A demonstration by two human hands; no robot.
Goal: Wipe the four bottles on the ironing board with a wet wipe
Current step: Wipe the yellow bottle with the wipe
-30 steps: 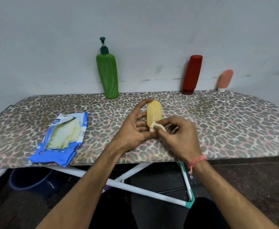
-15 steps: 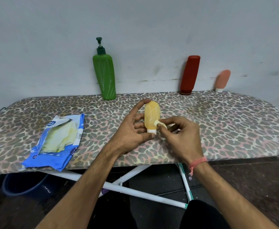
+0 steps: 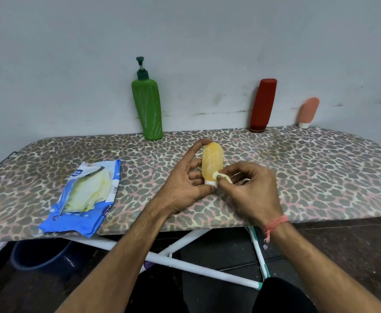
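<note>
Small orange plastic bottle: my left hand covers its left edge and back; its white cap sits half behind my thumb, centre of the frame.
Crumpled pale yellow wet wipe: mostly tucked under the fingers of my right hand; only a small wad shows.
Blue plastic wipes pack: its print is too small to read, left of centre.
Dark blue bucket: mostly behind the leopard-print ironing board, lower left.
My forearms: cut off by the bottom edge.
</note>
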